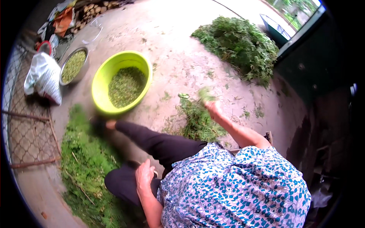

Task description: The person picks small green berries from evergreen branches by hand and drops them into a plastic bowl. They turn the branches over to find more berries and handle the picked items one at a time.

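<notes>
My right hand is out over a small pile of green feathery leaves, its fingers closed on a blurred tuft of greenery. My left hand is near my dark-trousered knee, fingers curled; what they hold, if anything, is hidden. A larger heap of leafy branches lies along my left side. Ahead stands a lime-green tub part filled with small green leaf bits. Left of it is a metal basin of similar material.
A white sack leans by wire mesh at left. Stacked firewood and a red bowl are at upper left. A big pile of branches lies at upper right beside a dark green door. Leaf scraps dot the concrete floor.
</notes>
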A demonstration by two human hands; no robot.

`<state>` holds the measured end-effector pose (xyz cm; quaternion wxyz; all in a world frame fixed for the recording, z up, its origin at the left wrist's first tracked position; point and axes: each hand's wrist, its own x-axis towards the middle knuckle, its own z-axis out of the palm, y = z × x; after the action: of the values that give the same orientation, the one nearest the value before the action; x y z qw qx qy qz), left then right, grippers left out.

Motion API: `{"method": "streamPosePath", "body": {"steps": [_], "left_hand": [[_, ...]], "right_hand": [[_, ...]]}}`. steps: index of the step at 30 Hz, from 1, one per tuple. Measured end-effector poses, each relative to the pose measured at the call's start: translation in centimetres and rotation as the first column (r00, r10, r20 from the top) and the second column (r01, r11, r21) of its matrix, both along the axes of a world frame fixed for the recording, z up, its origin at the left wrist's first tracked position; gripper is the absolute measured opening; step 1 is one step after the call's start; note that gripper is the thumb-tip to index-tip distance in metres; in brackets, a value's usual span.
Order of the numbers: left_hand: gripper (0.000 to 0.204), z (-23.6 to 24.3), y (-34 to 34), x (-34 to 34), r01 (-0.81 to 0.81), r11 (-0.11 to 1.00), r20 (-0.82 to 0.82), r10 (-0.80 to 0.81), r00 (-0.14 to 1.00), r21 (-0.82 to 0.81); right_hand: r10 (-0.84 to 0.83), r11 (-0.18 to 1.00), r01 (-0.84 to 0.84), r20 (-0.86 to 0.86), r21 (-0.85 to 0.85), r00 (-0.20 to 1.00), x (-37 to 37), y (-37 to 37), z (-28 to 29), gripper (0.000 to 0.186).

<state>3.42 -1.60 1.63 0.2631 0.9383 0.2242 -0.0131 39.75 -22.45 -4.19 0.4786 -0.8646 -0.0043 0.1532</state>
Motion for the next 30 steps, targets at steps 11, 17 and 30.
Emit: {"method": "streamPosePath", "body": {"steps": [11, 17, 30], "left_hand": [[0.033, -0.7, 1.8, 0.9, -0.008, 0.999, -0.152, 0.0, 0.988, -0.047], [0.035, -0.4, 1.1, 1.5, -0.027, 0.999, -0.151, 0.022, 0.988, -0.035], [0.027, -1.0, -0.1, -0.2, -0.07, 0.998, -0.158, 0.068, 0.985, -0.005]], "right_hand": [[0.188, 0.832, -0.02, -0.248, 0.554, 0.95, 8.2, -0.7, 11.8, 0.012], [-0.63, 0.455, 0.369, 0.001, 0.81, 0.776, 18.7, -5.1, 14.8, 0.063], [0.588, 0.621, 0.037, -0.497, 0.783, 0.638, -10.4, 16.5, 4.9, 0.02]]}}
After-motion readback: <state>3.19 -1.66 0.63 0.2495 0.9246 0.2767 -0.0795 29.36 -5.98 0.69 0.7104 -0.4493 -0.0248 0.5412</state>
